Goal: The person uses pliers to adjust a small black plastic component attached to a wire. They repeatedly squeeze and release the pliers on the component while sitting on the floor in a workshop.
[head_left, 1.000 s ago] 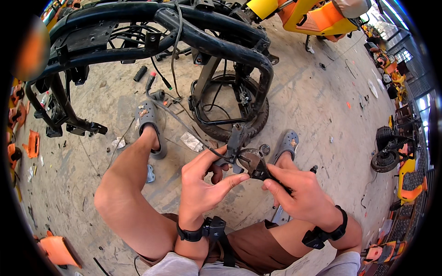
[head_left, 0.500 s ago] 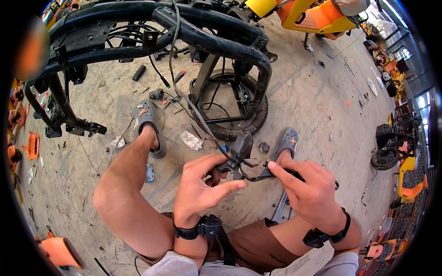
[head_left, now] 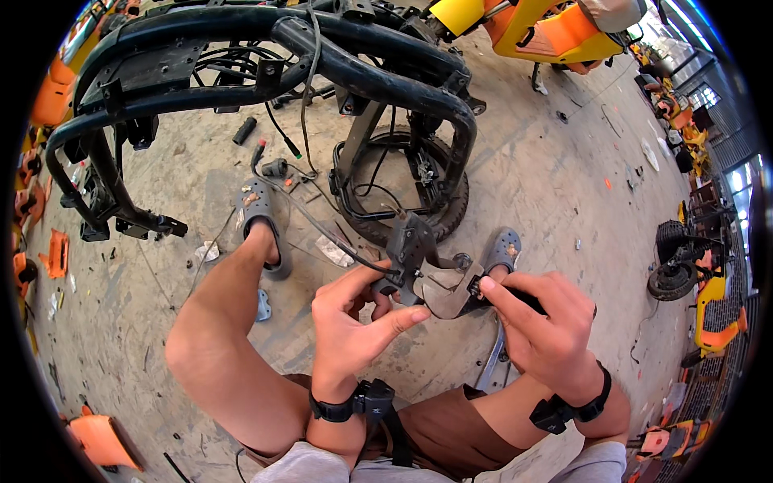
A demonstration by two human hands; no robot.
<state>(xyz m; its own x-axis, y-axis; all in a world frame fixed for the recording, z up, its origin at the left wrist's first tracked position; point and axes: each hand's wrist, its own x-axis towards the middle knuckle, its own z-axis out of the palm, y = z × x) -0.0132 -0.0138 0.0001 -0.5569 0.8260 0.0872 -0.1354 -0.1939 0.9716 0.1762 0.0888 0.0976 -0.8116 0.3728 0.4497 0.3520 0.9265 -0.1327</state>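
Note:
I grip a dark bracket assembly (head_left: 407,245) with my left hand (head_left: 350,322); a black cable (head_left: 330,235) runs into it. A curved grey metal plate (head_left: 443,291) sits against the right side of that assembly, in front of my left thumb. My right hand (head_left: 543,318) pinches the plate's right edge at a small black fitting (head_left: 475,283), with a dark piece partly hidden behind the fingers. Below the plate, a silver wrench (head_left: 489,366) lies on the floor.
A large black tubular frame (head_left: 370,80) with loose cables stands ahead, over a tyre (head_left: 447,217). Yellow-orange vehicles (head_left: 547,36) stand beyond and along both sides. The concrete floor (head_left: 580,185) is strewn with small parts, paper scraps and an orange panel (head_left: 55,251).
The grey plate has turned so its broad face shows towards me. My right hand has shifted slightly, and the dark assembly in my left hand sits a little further left and more upright.

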